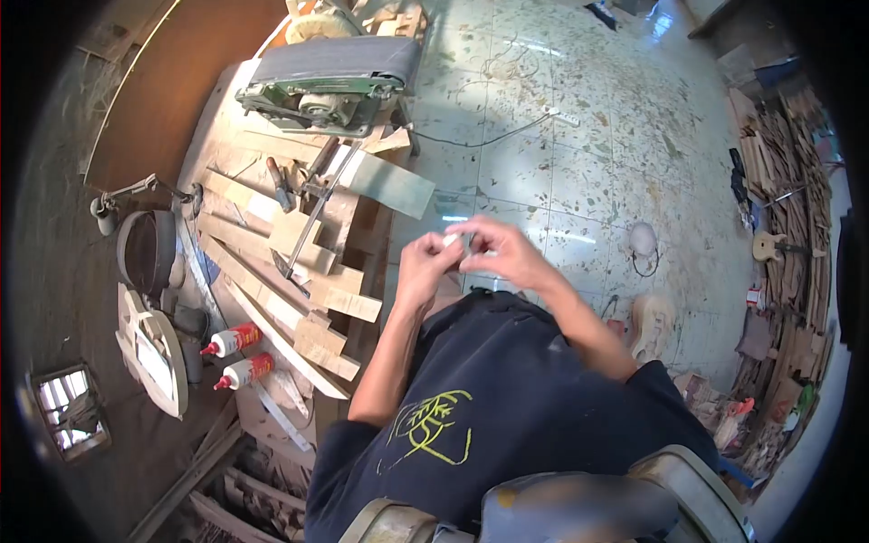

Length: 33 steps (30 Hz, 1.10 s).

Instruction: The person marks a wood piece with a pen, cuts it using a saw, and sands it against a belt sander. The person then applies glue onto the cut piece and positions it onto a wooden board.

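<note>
In front of my dark shirt, my two hands meet with bent fingers. My left hand point(424, 269) is closed in a pinch, and a small whitish piece point(451, 240) shows at its fingertips. My right hand point(501, 252) curls in from the other side, thumb and fingers nearly touching the left ones. Something small and dark lies between the right fingers, too small to name. Nearest to the hands is the workbench edge on the left, where a pale sheet point(398, 184) sticks out beside a long bar clamp point(319, 206).
A belt sander point(330, 77) stands at the bench's far end. Wooden strips point(272, 299), a screwdriver point(278, 181) and two glue bottles point(237, 339) lie on the bench. A cord point(480, 143) crosses the littered tile floor point(561, 172). Wood pieces point(778, 163) are stacked at right.
</note>
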Tool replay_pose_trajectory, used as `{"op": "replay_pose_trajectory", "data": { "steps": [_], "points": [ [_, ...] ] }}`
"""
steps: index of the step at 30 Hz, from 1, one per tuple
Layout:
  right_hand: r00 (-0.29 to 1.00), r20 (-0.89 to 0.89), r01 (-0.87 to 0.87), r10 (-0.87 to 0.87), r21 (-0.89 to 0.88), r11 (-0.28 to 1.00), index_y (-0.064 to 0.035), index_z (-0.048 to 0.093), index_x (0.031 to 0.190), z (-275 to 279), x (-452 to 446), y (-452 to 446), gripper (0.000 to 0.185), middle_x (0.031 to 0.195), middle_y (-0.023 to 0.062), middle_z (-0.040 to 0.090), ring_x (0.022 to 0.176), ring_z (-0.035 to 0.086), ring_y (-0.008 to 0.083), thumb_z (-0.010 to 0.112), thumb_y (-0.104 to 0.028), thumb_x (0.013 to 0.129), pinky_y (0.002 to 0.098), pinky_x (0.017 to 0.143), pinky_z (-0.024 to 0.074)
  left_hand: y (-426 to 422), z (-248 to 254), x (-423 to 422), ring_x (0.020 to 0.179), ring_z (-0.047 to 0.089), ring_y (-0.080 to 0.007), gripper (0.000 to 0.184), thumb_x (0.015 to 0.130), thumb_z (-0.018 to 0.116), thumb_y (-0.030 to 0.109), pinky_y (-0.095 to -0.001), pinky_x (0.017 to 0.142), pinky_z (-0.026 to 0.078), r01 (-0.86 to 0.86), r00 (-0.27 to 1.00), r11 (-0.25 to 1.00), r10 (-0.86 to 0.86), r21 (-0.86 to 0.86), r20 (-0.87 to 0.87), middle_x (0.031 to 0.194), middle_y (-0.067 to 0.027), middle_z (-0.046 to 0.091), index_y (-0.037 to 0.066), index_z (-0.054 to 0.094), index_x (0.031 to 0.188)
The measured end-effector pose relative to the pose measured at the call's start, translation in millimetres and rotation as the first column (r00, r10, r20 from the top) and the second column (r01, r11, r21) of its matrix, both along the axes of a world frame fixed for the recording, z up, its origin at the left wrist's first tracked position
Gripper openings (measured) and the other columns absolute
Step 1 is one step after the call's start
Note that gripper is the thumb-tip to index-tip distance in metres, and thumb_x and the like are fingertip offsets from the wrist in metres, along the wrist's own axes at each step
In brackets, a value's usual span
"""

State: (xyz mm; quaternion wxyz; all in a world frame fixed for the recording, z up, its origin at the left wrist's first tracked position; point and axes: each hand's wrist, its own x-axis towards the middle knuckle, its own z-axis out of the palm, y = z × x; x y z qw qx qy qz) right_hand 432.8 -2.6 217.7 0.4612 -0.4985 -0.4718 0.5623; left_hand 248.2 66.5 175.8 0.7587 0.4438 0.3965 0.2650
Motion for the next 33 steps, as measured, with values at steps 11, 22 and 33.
{"op": "replay_pose_trajectory", "data": {
  "steps": [11, 22, 33],
  "points": [
    [0.908, -0.277, 0.303, -0.316, -0.089, 0.949, 0.0013, 0.056, 0.134, -6, 107, 33, 0.053, 0.121, 0.0086, 0.064, 0.103, 0.066, 0.0143, 0.077, -0.002, 0.086, 0.0297, 0.089, 0.0577, 69, 40, 135, 0.069, 0.065, -0.0109, 0.023, 0.098, 0.069, 0.025, -0.0269, 0.067, 0.055, 0.211, 0.969, 0.940, -0.165, -0.267, 0.185, 0.083, -0.0051, 0.070, 0.002, 0.069, 0.093],
    [0.968, -0.148, 0.210, -0.203, 0.033, 0.977, -0.0031, 0.061, 0.131, -27, 293, 71, 0.054, 0.115, 0.0067, 0.068, 0.104, 0.065, 0.0162, 0.082, -0.016, 0.083, 0.0336, 0.094, 0.0520, 90, 20, 321, 0.102, 0.067, -0.0197, 0.048, 0.103, 0.056, 0.040, -0.0357, 0.092, 0.054, 0.204, 0.967, 0.933, -0.145, -0.297, 0.210, 0.121, -0.0124, 0.068, 0.000, 0.059, 0.129],
    [0.987, -0.056, 0.153, -0.150, 0.051, 0.987, -0.0006, 0.063, 0.122, -18, 435, 134, 0.049, 0.116, 0.0084, 0.069, 0.103, 0.066, 0.0166, 0.080, -0.014, 0.078, 0.0335, 0.096, 0.0509, 132, -8, 435, 0.120, 0.060, -0.0215, 0.053, 0.096, 0.069, 0.032, -0.0391, 0.102, 0.048, 0.232, 0.927, 0.914, -0.104, -0.334, 0.359, 0.142, -0.0142, 0.055, 0.000, 0.054, 0.135]
  ]
}}
